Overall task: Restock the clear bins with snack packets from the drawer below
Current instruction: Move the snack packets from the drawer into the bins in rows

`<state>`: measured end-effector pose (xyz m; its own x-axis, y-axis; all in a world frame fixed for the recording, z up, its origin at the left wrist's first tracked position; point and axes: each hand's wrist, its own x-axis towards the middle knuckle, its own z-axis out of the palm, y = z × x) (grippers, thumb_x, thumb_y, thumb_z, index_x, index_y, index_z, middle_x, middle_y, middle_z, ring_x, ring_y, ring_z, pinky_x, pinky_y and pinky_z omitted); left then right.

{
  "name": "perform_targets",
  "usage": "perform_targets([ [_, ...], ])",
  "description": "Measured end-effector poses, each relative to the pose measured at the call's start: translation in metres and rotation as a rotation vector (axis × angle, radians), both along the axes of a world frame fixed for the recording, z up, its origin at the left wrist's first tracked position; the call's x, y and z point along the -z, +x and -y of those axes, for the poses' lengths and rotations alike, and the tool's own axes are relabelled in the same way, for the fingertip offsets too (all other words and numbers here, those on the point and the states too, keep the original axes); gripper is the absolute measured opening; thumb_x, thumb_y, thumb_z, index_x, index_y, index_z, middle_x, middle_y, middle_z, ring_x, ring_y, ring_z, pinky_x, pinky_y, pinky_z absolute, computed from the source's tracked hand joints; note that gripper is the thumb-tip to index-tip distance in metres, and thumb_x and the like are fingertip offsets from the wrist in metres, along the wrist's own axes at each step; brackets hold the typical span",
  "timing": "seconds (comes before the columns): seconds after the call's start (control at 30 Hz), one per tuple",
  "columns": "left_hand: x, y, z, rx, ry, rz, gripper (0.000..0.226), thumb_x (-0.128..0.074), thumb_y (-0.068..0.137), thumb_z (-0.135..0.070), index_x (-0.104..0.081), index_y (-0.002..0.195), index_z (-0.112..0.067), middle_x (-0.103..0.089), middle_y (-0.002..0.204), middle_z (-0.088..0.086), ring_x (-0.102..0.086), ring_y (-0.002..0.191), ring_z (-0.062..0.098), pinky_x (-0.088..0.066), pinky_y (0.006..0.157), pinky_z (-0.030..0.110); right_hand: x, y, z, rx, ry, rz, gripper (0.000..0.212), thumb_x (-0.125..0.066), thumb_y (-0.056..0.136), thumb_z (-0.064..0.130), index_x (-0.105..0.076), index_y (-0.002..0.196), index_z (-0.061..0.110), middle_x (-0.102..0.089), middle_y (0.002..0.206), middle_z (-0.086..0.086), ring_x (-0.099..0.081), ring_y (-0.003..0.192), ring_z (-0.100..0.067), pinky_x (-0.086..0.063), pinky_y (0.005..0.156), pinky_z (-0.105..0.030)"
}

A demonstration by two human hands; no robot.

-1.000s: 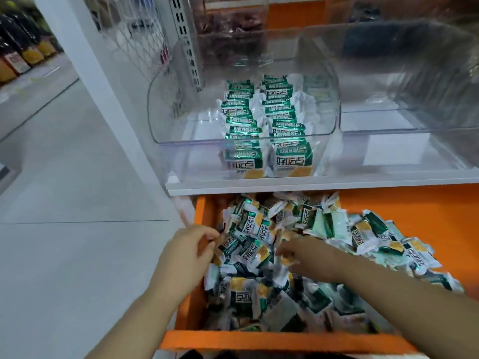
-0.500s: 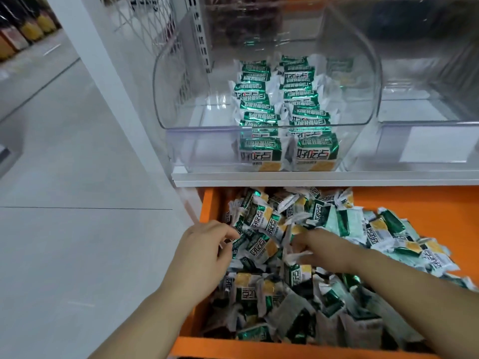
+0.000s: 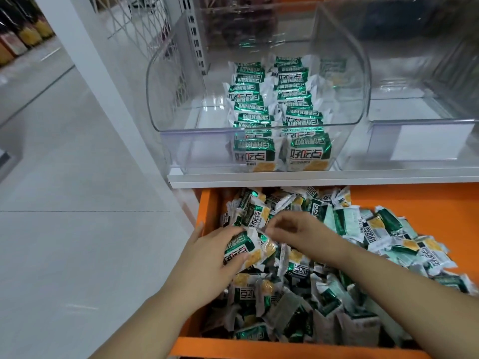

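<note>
Left hand (image 3: pixel 207 257), sifting a moment ago, now curls round one snack packet (image 3: pixel 248 251) at the left of the drawer (image 3: pixel 205 203), with the right hand (image 3: pixel 305 233) blurred and its hold unclear, so transfer to the far clear bin (image 3: pixel 197 151) is pending.

"好吃点" — on the front green packets (image 3: pixel 309 153)

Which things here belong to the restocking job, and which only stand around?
Job: left hand, green-and-white foil snack packet it grips, right hand, orange drawer, clear plastic bin holding two packet rows.
Idle: white wire mesh panel, yellow-labelled bottles on far shelf.
</note>
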<state>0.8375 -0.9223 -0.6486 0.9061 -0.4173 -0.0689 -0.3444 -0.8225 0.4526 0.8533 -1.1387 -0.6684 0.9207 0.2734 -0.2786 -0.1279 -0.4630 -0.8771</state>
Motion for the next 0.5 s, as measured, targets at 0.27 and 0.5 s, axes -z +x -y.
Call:
perform_targets([
  [0.27,0.0,0.0,-0.001,-0.01,0.017,-0.018,0.045,-0.05,0.094,-0.048,-0.041,0.137,-0.037,-0.053,0.131,-0.021,-0.045,0.123,-0.002,0.002,0.12,0.027,0.041,0.01,0.072,0.263,-0.828,-0.177,0.087,-0.065,0.087,0.041,-0.009,0.152,0.027,-0.001,0.159,-0.013,-0.003,0.144,-0.044,-0.019,0.113,-0.057],
  [0.5,0.001,0.0,-0.002,-0.013,0.003,-0.014,0.044,-0.051,0.093,-0.048,-0.042,0.135,-0.038,-0.056,0.126,-0.022,-0.047,0.119,-0.003,0.001,0.119,0.026,0.034,0.008,0.066,0.206,-0.839,-0.056,0.057,-0.067,0.086,0.022,-0.04,0.136,0.021,-0.044,0.132,-0.015,-0.052,0.111,-0.033,-0.05,0.091,-0.042],
])
